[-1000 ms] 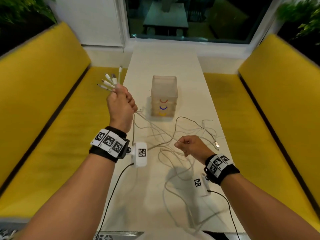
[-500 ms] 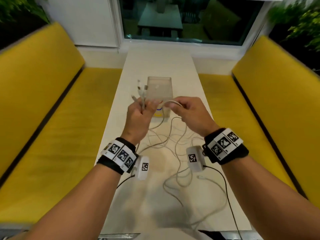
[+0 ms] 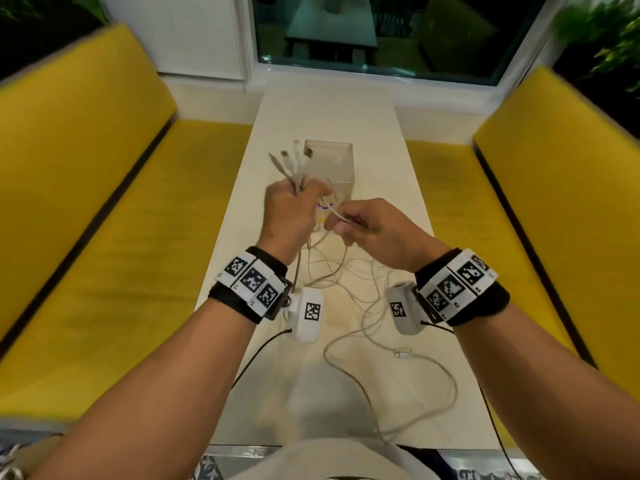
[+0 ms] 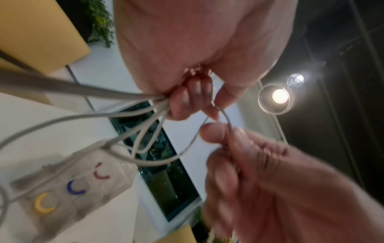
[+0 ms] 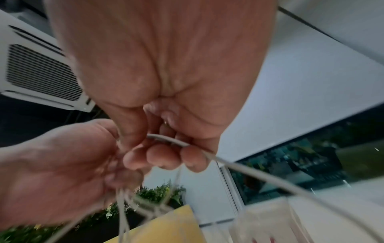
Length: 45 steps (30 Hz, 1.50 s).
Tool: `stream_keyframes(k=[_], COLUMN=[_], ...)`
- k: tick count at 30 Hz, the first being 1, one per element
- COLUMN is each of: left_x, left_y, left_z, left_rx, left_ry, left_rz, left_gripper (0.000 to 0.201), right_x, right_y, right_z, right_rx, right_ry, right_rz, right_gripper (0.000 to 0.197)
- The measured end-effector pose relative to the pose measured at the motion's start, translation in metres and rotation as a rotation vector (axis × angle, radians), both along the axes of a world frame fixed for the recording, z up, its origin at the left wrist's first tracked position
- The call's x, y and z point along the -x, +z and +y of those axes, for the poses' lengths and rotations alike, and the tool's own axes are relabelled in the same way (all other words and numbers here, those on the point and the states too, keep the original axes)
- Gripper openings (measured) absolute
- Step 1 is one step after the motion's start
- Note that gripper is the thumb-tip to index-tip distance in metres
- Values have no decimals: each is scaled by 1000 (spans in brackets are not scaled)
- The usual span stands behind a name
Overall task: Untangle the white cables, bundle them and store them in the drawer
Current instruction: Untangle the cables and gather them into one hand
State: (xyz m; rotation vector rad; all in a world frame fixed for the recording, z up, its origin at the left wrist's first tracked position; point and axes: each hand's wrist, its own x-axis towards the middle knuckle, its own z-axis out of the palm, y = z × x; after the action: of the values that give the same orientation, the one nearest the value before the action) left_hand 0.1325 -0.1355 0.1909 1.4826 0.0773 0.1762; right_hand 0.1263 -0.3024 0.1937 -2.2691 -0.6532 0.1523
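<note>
My left hand [image 3: 292,211] is raised above the table and grips a bunch of white cables [image 3: 349,271], with several plug ends [image 3: 289,161] sticking up out of the fist. Close beside it, my right hand [image 3: 363,226] pinches one white cable [image 3: 337,214] that loops across to the left hand. In the left wrist view the cables [image 4: 133,115] fan out from my curled fingers [image 4: 187,100]. The right wrist view shows one cable [image 5: 249,167] running out under my curled fingers [image 5: 166,156]. Slack loops trail over the white table [image 3: 391,188]. The clear drawer box [image 3: 332,168] stands behind my hands.
Yellow benches [image 3: 114,244] flank the narrow table on both sides. One loose plug end [image 3: 403,354] lies on the table near the front right. The drawer box [image 4: 68,185] has red, blue and yellow handles. A window [image 3: 374,32] is beyond the table's far end.
My left hand has come in from the left to the middle with the plug ends. My right hand rose from the table to meet it and now holds one cable beside it.
</note>
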Motion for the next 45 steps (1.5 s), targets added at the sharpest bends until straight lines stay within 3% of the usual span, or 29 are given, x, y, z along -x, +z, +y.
stream_keyframes(k=[4,9,16,20,22,25,27,29,32,34,37,39,42,45], left_x=[-15,-16,-15,-20,-21,-20,-15,-7,3,8,15,17,19,19], left_y=[20,25,17,14,2,-32,-55,-72,-91,-100,-109,-111,-111,-108], left_z=[26,30,35,38,34,25,18,9,-4,-12,-18,-20,-19,-15], left_rx=[180,209,283,277,199,38,16,72,128,152,197,213,231,218], left_ry=[178,164,255,260,245,180,148,106,40,-4,-28,-29,-12,2], left_rz=[-122,-221,-276,-294,-235,-33,83,154,207,235,260,268,278,271], left_gripper=[12,17,19,10,14,18,13,13,30,35,37,38,37,36], right_x=[-7,-30,-38,-29,-23,-9,2,16,31,39,52,63,72,70], right_y=[-39,-78,-87,-90,-96,-113,-127,-142,-159,-164,-169,-177,-184,-178], right_z=[-25,-53,-77,-78,-77,-74,-70,-66,-63,-66,-70,-69,-67,-67], right_rx=[-56,117,205,32,-72,-26,51,125,247,512,826,962,1070,1019], right_ry=[-136,-381,-688,-769,-751,-648,-661,-734,-830,-739,-433,-302,-279,-292], right_rz=[28,-49,-132,-167,-134,143,237,218,318,477,595,613,580,563], right_gripper=[27,27,30,19,18,71,82,72,68,72,38,28,30,29])
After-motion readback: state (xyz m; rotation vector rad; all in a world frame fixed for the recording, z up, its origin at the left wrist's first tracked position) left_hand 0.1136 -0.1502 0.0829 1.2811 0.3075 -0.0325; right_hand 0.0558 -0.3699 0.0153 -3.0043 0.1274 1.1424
